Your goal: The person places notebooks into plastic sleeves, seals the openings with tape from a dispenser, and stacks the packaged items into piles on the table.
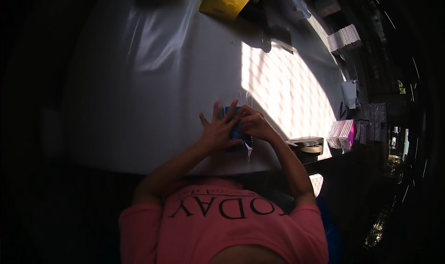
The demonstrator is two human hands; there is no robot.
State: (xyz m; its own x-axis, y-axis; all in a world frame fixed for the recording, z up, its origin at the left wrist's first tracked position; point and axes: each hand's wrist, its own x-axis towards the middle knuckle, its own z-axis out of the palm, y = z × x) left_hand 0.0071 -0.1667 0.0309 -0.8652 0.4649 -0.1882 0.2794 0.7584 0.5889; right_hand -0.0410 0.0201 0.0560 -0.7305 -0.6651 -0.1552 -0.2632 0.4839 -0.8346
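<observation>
A flat blue item [238, 133], perhaps a box or packet, lies on the pale table near its front edge. My left hand [217, 130] rests on it with the fingers spread, covering much of its left side. At its right edge is my right hand [255, 124], fingers curled in and pressed together; what they pinch is too small and dark to make out. Thin clear strands, like plastic film, stick up just beyond the fingers. Below the hands a crumpled white scrap [248, 148] juts out from the item's near end.
A tape roll on a dispenser [311, 149] stands right of my right forearm. Farther right are a wrapped stack with a pink side [340, 134] and a white stack [344, 38]. At the far side sits a yellow box [225, 3]. Bright sunlight falls across the table's right part [287, 92].
</observation>
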